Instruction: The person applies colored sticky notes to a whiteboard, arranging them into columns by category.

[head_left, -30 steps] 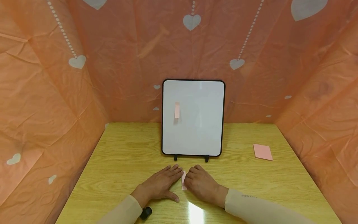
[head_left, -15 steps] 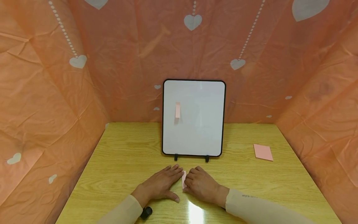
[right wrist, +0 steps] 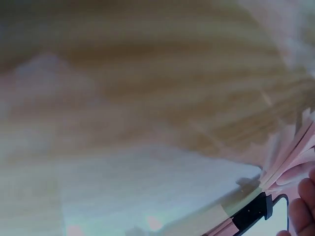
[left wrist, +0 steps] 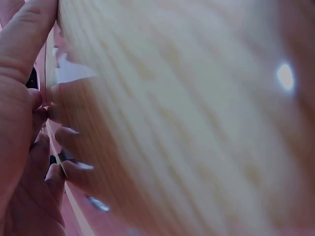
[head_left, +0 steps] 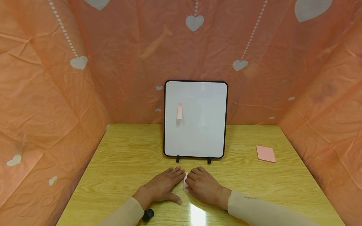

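Pink strip partly hidden by right hand.

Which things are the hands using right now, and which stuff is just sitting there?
Part of the job:
narrow pink strip, between the left hand and right hand
probably the whiteboard, as a similar pink piece is on it

Seemingly just there:
square pink pad, off to the side
orange curtain with hearts, behind
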`<state>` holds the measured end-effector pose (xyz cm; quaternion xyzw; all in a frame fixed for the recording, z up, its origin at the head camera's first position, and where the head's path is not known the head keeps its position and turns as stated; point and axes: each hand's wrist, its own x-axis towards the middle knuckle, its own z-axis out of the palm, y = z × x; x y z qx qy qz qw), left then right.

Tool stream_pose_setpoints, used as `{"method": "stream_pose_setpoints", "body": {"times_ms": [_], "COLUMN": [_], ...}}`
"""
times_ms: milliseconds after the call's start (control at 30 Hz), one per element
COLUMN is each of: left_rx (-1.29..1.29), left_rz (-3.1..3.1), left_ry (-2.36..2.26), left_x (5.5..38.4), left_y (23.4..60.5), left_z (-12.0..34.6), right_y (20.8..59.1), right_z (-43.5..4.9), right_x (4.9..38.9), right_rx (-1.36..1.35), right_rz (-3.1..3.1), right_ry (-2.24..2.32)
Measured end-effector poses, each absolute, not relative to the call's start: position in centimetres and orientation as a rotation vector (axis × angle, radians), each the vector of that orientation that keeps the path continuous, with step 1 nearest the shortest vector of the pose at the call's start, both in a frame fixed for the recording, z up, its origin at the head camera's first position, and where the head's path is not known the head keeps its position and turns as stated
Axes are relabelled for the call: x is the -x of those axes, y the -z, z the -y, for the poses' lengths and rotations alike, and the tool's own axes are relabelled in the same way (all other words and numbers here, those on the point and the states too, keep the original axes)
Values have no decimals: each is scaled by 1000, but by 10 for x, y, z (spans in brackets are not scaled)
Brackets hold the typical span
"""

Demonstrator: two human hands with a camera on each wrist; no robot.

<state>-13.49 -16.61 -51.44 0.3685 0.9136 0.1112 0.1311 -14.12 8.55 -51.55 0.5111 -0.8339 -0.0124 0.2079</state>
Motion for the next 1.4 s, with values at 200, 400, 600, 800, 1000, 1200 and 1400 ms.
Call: {"method": "stream_pose_setpoints", "body": {"times_ms": [200,400,600,800,1000,1200,1400], "left_rx": [-1070,-1074,-1078,-1078,-1083,-1102,-1085], "left_rz": [-2653,-2646,-2657,-2657,-2654,-2670,-2667], "left_ry": [-329,-338,-310,-313,-309,-254,-261], "left_x": [134,135,135,135,135,135,135], "left_y": [514,513,514,514,515,513,512], "left_z": [166,166,166,166,166,166,166], "right_y": [515,512,510,510,510,510,512], "right_z": [-83,-83,-83,-84,-83,-83,-83], "right_x": [143,145,148,151,153,153,154], "right_rx": [-1477,-1501,-1482,-1477,-1463,-1464,-1457], "right_rz": [2272,2267,2217,2180,2160,2162,2152], "right_ry": [119,219,233,206,187,181,170]}}
